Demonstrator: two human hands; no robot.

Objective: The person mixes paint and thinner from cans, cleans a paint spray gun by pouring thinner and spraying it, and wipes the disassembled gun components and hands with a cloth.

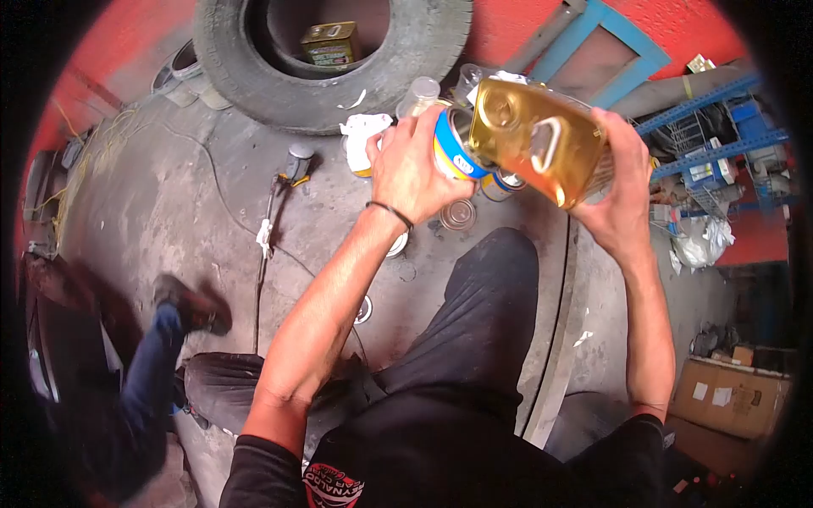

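My left hand (406, 173) is wrapped round a small open can with a blue, yellow and white label (457, 154), tipped toward the right. My right hand (622, 182) grips a rectangular gold metal can (529, 144) by its far end. The gold can is tilted, its top with a carrying handle facing me and one edge close against the small can's mouth. Whether liquid passes between them I cannot tell. Below the cans, a second blue-and-yellow can (501, 184) and a round clear lid or cup (458, 215) stand on the floor.
A large tyre (440, 51) lies at the back, with another gold can (330, 44) inside it. A corded tool (298, 162) lies at left. Another person's shoe (203, 309) is at lower left. Blue shelving (703, 157) and a cardboard box (728, 398) stand at right.
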